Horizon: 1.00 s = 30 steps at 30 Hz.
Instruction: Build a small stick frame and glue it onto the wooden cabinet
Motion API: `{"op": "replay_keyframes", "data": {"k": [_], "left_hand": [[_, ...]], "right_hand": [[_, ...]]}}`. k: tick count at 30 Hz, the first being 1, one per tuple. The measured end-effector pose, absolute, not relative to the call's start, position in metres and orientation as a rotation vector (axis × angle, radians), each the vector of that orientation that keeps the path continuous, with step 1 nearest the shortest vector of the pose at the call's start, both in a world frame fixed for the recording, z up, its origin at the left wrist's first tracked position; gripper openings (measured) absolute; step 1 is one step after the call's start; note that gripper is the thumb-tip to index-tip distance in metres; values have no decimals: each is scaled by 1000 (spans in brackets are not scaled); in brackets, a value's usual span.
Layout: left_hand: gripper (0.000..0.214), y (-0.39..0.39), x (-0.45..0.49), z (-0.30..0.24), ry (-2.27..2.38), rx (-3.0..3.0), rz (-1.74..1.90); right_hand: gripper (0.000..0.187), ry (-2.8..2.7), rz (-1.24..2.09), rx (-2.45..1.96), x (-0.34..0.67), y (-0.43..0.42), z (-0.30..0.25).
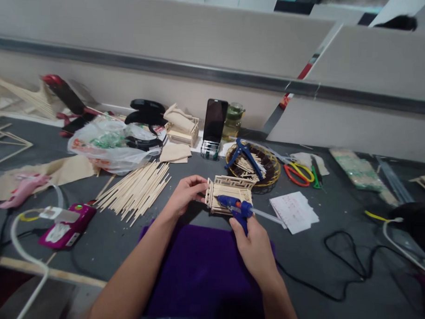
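Observation:
My right hand (255, 247) is wrapped round the handle of a blue hot glue gun (234, 206), with a clear glue stick coming out of its back end. The nozzle points left, over the seat of a small wooden model bench (229, 182) built from thin sticks. My left hand (187, 194) grips the left end of that model between thumb and fingers. Beneath my forearms lies a purple cloth (208, 271). A fan of loose wooden sticks (136, 189) rests left of my left hand.
Behind the model stand a phone (214, 120) on a wire stand and a glass jar (234, 120). Right of it are a round basket (277, 168) with short sticks, scissors (297, 175), paper cards (294, 211) and a black cable (343, 296). A pink glue gun (25, 190) and power strip (69, 226) lie left.

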<state>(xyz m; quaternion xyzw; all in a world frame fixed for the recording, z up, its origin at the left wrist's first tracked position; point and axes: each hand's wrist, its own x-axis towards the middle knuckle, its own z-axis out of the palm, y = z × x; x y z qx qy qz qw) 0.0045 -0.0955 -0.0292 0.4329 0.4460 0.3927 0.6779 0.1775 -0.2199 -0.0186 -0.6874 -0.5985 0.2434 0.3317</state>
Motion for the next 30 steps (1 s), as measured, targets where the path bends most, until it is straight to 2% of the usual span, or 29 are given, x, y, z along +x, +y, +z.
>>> {"op": "replay_keyframes", "data": {"k": [30], "left_hand": [[31,-97,4,-27,1000,961,884]], "right_hand": [[41,-1582,622,-1902,178,-227,-18]]}}
